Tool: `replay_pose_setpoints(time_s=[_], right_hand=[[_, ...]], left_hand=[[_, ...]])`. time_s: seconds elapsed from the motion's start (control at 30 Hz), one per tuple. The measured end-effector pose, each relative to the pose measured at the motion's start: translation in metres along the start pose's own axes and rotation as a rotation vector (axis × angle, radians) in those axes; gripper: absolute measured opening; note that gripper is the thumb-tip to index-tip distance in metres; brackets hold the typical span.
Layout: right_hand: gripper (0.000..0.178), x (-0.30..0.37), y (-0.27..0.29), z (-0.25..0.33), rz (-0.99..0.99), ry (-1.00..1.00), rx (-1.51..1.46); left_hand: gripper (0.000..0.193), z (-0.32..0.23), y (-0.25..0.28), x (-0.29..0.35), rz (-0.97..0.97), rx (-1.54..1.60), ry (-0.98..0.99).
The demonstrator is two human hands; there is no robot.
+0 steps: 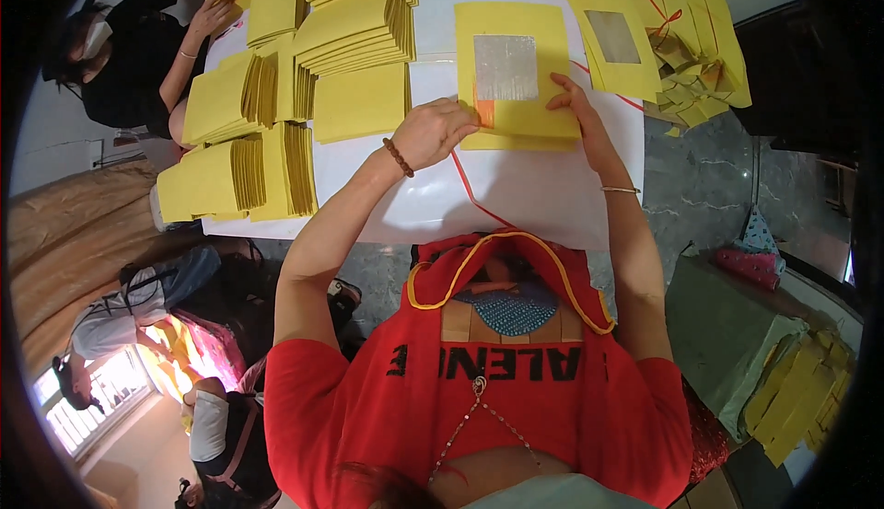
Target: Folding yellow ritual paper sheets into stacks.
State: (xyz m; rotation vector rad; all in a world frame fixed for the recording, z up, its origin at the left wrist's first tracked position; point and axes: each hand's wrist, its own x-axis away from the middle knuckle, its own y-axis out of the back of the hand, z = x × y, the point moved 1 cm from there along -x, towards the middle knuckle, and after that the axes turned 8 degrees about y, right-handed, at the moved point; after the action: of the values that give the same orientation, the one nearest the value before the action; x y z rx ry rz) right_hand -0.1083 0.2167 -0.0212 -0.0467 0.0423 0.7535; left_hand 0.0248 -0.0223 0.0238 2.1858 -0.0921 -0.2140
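Observation:
A stack of yellow paper sheets (511, 23) lies in front of me, with a silver foil rectangle (505, 67) on top and an orange patch (485, 113) beside its lower left corner. My left hand (440, 132), with a beaded bracelet, is closed at the stack's lower left edge; its fingertips are partly hidden. On the right edge rests my right hand (573, 104), thumb and index finger apart on the paper. A red ribbon (471, 191) runs from below my left hand toward my apron. Its course under the stack is hidden.
Folded yellow paper bundles (354, 35) fill the white table's (391, 210) left side. Another foil-marked stack (610, 40) and a ribbon-tied bundle (704, 35) lie right. A person in black (138, 72) handles yellow paper at far left. A green-covered block (714, 329) stands lower right.

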Motion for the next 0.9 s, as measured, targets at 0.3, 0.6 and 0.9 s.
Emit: replay_pose_setpoints(time_s=[0.3,0.6,0.9], right_hand=[[0.042,-0.002,0.001,-0.001,-0.020,-0.028,-0.040],[0.043,-0.001,-0.002,-0.001,-0.034,0.015,-0.003],[0.042,0.001,-0.001,-0.002,-0.005,0.073,-0.037]], left_hand=[[0.016,-0.001,0.008,-0.013,0.114,0.242,0.270],[0.014,-0.002,0.014,-0.018,0.182,0.266,0.313],[0.014,-0.001,0.009,-0.016,0.136,0.348,0.390]])
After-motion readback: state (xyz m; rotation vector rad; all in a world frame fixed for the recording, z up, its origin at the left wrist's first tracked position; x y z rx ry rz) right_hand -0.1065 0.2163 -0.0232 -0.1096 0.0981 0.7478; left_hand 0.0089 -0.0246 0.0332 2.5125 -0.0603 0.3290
